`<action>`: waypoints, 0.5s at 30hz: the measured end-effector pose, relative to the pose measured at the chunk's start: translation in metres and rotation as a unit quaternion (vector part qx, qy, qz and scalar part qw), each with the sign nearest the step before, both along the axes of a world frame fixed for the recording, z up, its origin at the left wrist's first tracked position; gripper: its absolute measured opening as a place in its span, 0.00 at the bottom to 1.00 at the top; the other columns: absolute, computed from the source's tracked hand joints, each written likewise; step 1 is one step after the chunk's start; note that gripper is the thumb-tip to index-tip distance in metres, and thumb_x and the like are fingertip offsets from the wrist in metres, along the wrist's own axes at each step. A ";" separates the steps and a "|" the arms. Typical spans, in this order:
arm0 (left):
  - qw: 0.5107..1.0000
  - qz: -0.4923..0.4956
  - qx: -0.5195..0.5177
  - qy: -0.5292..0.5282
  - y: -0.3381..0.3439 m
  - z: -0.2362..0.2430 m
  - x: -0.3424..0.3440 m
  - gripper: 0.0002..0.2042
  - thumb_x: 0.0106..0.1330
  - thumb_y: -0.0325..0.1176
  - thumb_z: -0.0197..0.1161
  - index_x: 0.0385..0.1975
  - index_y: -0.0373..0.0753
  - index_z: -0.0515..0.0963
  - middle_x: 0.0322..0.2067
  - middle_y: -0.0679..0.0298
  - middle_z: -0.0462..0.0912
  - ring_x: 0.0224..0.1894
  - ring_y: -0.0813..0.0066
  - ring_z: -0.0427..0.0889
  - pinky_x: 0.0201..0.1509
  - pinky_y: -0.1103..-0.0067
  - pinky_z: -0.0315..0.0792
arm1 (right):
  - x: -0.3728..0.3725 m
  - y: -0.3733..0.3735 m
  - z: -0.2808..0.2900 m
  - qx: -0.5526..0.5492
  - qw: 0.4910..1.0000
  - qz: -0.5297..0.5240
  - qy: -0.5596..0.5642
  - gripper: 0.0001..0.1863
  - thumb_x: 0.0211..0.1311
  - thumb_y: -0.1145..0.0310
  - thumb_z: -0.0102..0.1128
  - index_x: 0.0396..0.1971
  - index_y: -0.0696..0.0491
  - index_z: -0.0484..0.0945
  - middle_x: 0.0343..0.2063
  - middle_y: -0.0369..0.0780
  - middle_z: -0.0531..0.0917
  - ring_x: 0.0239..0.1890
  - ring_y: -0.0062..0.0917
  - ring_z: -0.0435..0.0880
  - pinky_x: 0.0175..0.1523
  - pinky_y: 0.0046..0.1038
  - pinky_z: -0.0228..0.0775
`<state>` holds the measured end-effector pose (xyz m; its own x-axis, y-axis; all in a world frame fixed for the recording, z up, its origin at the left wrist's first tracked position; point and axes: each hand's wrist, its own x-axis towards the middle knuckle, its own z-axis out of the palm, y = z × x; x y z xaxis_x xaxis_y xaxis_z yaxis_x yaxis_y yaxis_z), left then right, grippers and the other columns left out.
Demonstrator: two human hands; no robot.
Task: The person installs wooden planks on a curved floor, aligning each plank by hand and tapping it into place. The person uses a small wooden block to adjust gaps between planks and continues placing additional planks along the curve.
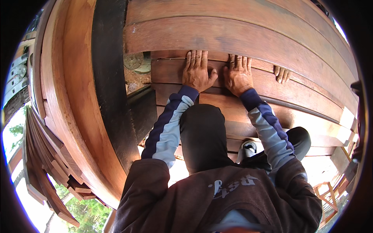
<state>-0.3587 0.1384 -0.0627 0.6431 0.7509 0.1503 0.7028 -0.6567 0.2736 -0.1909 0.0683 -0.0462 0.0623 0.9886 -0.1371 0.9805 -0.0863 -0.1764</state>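
Two hands flat on one reddish-brown wooden plank point(171, 72), side by side, thumbs nearly touching. Left hand point(197, 72): grip apart, fingers spread, palm pressed down, clamped on nothing. Right hand point(239, 75): same, grip apart, fingers reaching the plank's far edge. Plank lies among other boards of a wooden deck point(248, 35), straight ahead of the person's knees. Another person's fingers point(281, 73) rest on the same board line, just right of the right hand. Gap left of the plank shows round metal discs point(136, 61) below. Dark beam point(108, 77) runs along the gap's left side.
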 end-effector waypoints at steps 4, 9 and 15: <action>1.000 0.002 0.006 -0.025 0.000 0.003 0.000 0.35 0.57 0.47 0.57 0.60 0.27 0.63 0.59 0.38 0.66 0.63 0.43 0.64 0.72 0.59 0.50 | -0.001 -0.001 -0.002 0.034 0.999 -0.013 0.018 0.32 0.68 0.57 0.42 0.63 0.67 0.58 0.62 0.62 0.61 0.67 0.56 0.54 0.72 0.50 0.37; 1.000 0.004 0.010 -0.026 0.000 0.006 0.001 0.35 0.57 0.47 0.57 0.61 0.28 0.62 0.59 0.40 0.66 0.65 0.45 0.62 0.72 0.59 0.50 | 0.000 0.000 -0.002 0.041 0.999 -0.012 0.009 0.32 0.68 0.57 0.42 0.63 0.67 0.58 0.61 0.63 0.62 0.66 0.58 0.56 0.72 0.49 0.38; 0.999 0.008 0.016 -0.034 -0.002 0.004 0.000 0.35 0.58 0.47 0.57 0.61 0.28 0.63 0.60 0.41 0.66 0.65 0.45 0.62 0.72 0.60 0.51 | -0.002 -0.001 -0.002 0.036 0.999 -0.014 -0.006 0.33 0.67 0.56 0.43 0.63 0.66 0.58 0.61 0.61 0.63 0.66 0.58 0.57 0.72 0.50 0.39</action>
<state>-0.3591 0.1361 -0.0587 0.6190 0.7551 0.2161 0.6937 -0.6547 0.3002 -0.1932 0.0670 -0.0485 0.0919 0.9936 -0.0649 0.9798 -0.1019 -0.1720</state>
